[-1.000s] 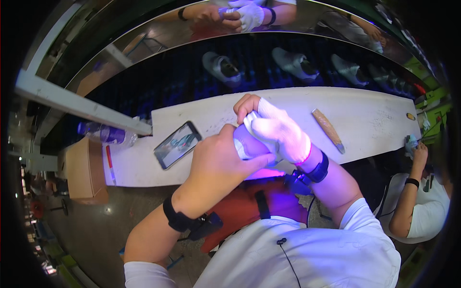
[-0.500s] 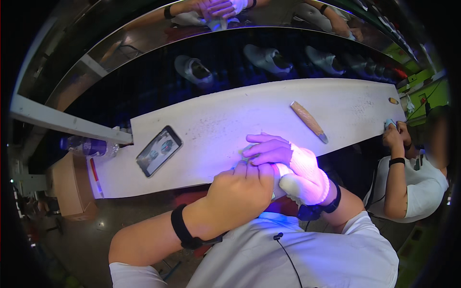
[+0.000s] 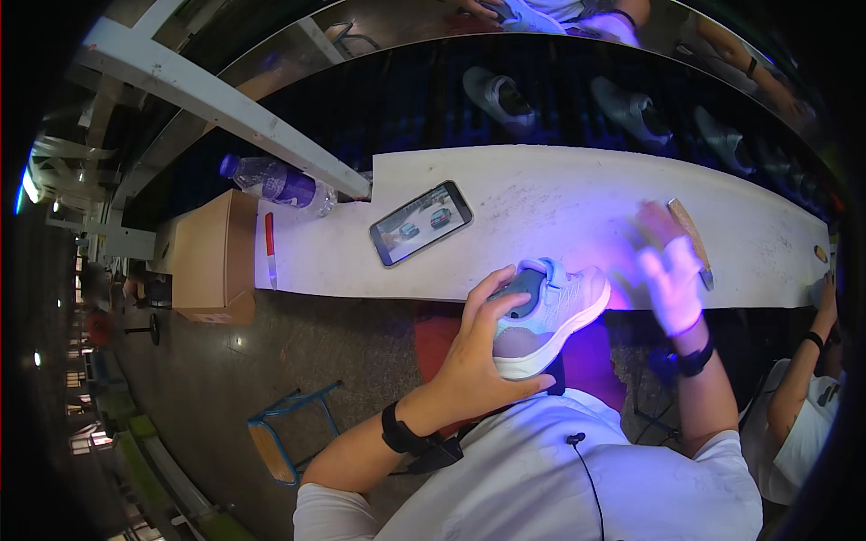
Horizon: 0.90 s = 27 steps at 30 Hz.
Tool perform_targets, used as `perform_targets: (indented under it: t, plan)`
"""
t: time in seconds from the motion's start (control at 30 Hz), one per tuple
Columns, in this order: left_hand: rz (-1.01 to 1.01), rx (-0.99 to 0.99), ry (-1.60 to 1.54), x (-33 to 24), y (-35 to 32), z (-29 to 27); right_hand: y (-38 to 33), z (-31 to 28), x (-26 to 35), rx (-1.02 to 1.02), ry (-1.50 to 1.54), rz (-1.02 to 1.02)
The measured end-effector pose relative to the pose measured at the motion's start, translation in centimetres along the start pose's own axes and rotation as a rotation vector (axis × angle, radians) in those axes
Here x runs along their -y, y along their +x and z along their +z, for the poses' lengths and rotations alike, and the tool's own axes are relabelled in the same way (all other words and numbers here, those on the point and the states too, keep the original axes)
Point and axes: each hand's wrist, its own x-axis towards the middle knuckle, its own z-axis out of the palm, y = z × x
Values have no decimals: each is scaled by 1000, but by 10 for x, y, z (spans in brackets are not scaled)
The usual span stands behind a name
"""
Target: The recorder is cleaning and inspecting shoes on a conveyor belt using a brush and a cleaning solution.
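A light grey-blue sneaker [image 3: 566, 305] with a white sole and a strap over its top is tilted in front of my chest, toe toward the right. My left hand [image 3: 483, 338] grips it by the heel, fingers at the collar opening and thumb under the sole. My right hand [image 3: 672, 279], in a white fingerless glove lit violet, hangs over the board, apart from the shoe. Its fingers are blurred but look spread, with nothing visible in them. Just beside them lies a tool with a wooden handle [image 3: 687, 233], partly behind the hand.
A phone [image 3: 421, 223] lies on the white board [image 3: 532, 180]. Left of it are a red-handled knife [image 3: 270, 248], a plastic bottle [image 3: 287, 187] and a cardboard box [image 3: 212, 257]. A metal post [image 3: 225, 99] slants across. Shoes [image 3: 631, 110] stand beyond the board; a co-worker's arm [image 3: 806, 356] is at right.
My hands, together over the shoe before, are now apart. The right one has moved up and right toward the wooden-handled tool; the shoe shows plainly in my left hand. The view has shifted left.
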Motion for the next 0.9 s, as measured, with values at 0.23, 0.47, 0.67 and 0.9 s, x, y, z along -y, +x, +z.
perform_targets:
  t: [0.23,0.47,0.67,0.9]
  plan:
    - [79,41,2,-12,5,1,-3,-44,-95,-28,-760,171]
    - [69,77,148,-29,7,2,22,-18,65,-218,803,412]
    - [85,-25,255,-41,13,9,32,33,145,23,1556,486]
    - [55,-32,327,-47,22,14,33,52,137,61,1689,535]
